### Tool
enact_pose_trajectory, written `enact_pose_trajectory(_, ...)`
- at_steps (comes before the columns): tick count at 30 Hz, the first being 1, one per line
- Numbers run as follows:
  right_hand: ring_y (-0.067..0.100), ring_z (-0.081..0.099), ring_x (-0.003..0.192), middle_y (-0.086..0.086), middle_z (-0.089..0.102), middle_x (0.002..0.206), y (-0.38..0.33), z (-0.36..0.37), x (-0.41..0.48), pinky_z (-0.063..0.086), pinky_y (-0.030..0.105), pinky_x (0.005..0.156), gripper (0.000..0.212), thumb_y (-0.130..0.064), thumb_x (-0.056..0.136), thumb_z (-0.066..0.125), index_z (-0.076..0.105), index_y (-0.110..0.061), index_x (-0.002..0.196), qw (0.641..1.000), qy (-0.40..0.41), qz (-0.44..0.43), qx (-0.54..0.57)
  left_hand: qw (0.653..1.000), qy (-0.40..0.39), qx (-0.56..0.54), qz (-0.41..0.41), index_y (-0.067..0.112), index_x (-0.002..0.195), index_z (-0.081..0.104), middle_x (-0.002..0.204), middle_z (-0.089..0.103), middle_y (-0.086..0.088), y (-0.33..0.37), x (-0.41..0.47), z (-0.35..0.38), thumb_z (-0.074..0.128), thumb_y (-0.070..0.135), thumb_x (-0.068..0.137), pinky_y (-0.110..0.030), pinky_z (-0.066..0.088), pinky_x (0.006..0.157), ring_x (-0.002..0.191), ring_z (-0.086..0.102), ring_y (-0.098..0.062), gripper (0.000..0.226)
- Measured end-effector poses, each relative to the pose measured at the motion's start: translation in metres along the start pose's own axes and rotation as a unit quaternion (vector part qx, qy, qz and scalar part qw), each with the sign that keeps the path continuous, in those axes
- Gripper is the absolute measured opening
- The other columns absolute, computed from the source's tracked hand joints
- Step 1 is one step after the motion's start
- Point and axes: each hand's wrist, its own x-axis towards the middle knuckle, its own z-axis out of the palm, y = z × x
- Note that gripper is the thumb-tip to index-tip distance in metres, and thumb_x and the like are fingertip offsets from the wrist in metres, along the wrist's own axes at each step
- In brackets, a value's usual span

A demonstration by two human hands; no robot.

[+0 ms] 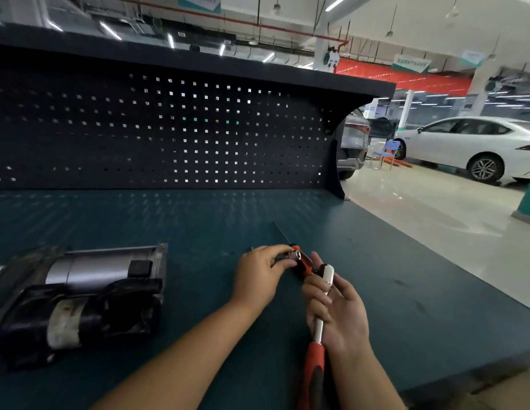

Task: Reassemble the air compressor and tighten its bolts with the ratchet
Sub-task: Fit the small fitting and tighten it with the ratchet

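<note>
The air compressor (80,297), a grey metal cylinder joined to a black housing, lies on its side at the left of the green bench top (405,276). My right hand (337,315) grips the ratchet (318,329) by its chrome shaft, head up near 1135,940, red-and-black handle toward me. My left hand (262,276) pinches a small chrome socket (294,256) between thumb and fingers, just left of the ratchet head. An orange-and-black screwdriver (302,261) lies on the bench under and behind the socket, its thin blade pointing away. Both hands are well right of the compressor.
A dark pegboard back panel (169,128) with a shelf on top closes the far side of the bench. The bench's right edge runs diagonally beside the workshop floor. A white car (476,146), a grey car and a blue chair stand beyond.
</note>
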Motion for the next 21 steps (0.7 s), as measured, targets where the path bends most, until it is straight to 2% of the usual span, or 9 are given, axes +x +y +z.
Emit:
enact_pose_trajectory(1, 0.003, 0.022, 0.048, -0.004, 0.037, 0.059, 0.001, 0.001, -0.001, 0.019, 0.017, 0.031, 0.040, -0.022, 0.086, 0.036, 0.068, -0.008, 0.105, 1.000, -0.003, 0.005, -0.007, 0.999, 0.012, -0.030, 0.006, 0.015, 0.095, 0.076, 0.078, 0.066, 0.018, 0.003, -0.003, -0.005, 0.075, 0.008, 0.075, -0.003, 0.040, 0.068, 0.074, 0.059, 0.012, 0.021)
enact_pose_trajectory(3, 0.004, 0.023, 0.049, -0.003, 0.037, 0.058, 0.003, 0.003, -0.004, 0.020, 0.017, 0.031, 0.039, -0.021, 0.087, 0.037, 0.067, -0.010, 0.108, 1.000, -0.004, 0.006, -0.020, 0.998, 0.014, -0.051, 0.016, 0.016, 0.093, 0.076, 0.074, 0.063, 0.024, 0.007, -0.009, -0.011, 0.075, 0.005, 0.074, -0.006, 0.044, 0.069, 0.076, 0.061, 0.008, 0.022)
enact_pose_trajectory(6, 0.005, 0.023, 0.048, -0.002, 0.037, 0.058, 0.006, 0.007, -0.007, 0.020, 0.016, 0.030, 0.034, -0.011, 0.077, 0.058, 0.069, -0.010, 0.110, 0.999, -0.024, 0.008, -0.020, 0.998, -0.005, -0.043, 0.046, 0.023, 0.087, 0.074, 0.076, 0.069, 0.011, 0.010, -0.015, -0.013, 0.075, 0.006, 0.074, -0.017, 0.049, 0.071, 0.076, 0.063, -0.001, 0.022)
enact_pose_trajectory(8, 0.004, 0.023, 0.047, 0.000, 0.038, 0.057, 0.008, 0.010, -0.008, 0.018, 0.014, 0.030, 0.055, 0.002, 0.060, 0.079, 0.067, -0.008, 0.113, 0.998, -0.052, 0.018, -0.003, 0.997, -0.012, -0.010, 0.070, 0.024, 0.088, 0.074, 0.080, 0.072, 0.004, 0.011, -0.017, -0.011, 0.074, 0.010, 0.074, -0.019, 0.047, 0.068, 0.073, 0.058, 0.001, 0.020)
enact_pose_trajectory(9, 0.004, 0.022, 0.047, 0.000, 0.039, 0.056, 0.008, 0.012, -0.009, 0.018, 0.014, 0.030, 0.065, 0.005, 0.053, 0.083, 0.066, -0.007, 0.114, 0.998, -0.063, 0.024, 0.003, 0.997, -0.010, 0.006, 0.076, 0.022, 0.089, 0.075, 0.082, 0.072, 0.003, 0.011, -0.017, -0.010, 0.075, 0.012, 0.074, -0.019, 0.046, 0.067, 0.072, 0.056, 0.002, 0.019)
enact_pose_trajectory(13, 0.004, 0.021, 0.045, 0.001, 0.039, 0.054, 0.008, 0.015, -0.010, 0.019, 0.013, 0.028, 0.073, 0.010, 0.043, 0.088, 0.067, -0.005, 0.111, 0.997, -0.078, 0.030, 0.001, 0.997, 0.009, 0.035, 0.073, 0.019, 0.091, 0.076, 0.081, 0.072, 0.001, 0.013, -0.018, -0.007, 0.076, 0.013, 0.072, -0.024, 0.048, 0.067, 0.072, 0.057, -0.007, 0.020)
enact_pose_trajectory(17, 0.004, 0.022, 0.044, 0.002, 0.039, 0.054, 0.009, 0.014, -0.011, 0.021, 0.013, 0.027, 0.073, 0.013, 0.037, 0.089, 0.065, -0.002, 0.105, 0.995, -0.089, 0.042, 0.018, 0.993, 0.010, 0.075, 0.093, 0.019, 0.087, 0.076, 0.077, 0.072, 0.001, 0.017, -0.020, -0.009, 0.067, 0.025, 0.070, -0.029, 0.053, 0.063, 0.068, 0.065, -0.016, 0.021)
enact_pose_trajectory(21, 0.004, 0.021, 0.046, 0.003, 0.038, 0.055, 0.009, 0.015, -0.011, 0.021, 0.013, 0.027, 0.072, 0.013, 0.035, 0.089, 0.067, 0.000, 0.103, 0.995, -0.091, 0.042, 0.015, 0.971, 0.038, 0.161, 0.174, 0.019, 0.077, 0.074, 0.067, 0.069, 0.007, 0.020, -0.021, -0.012, 0.071, 0.023, 0.063, -0.018, 0.048, 0.046, 0.056, 0.063, -0.012, 0.015)
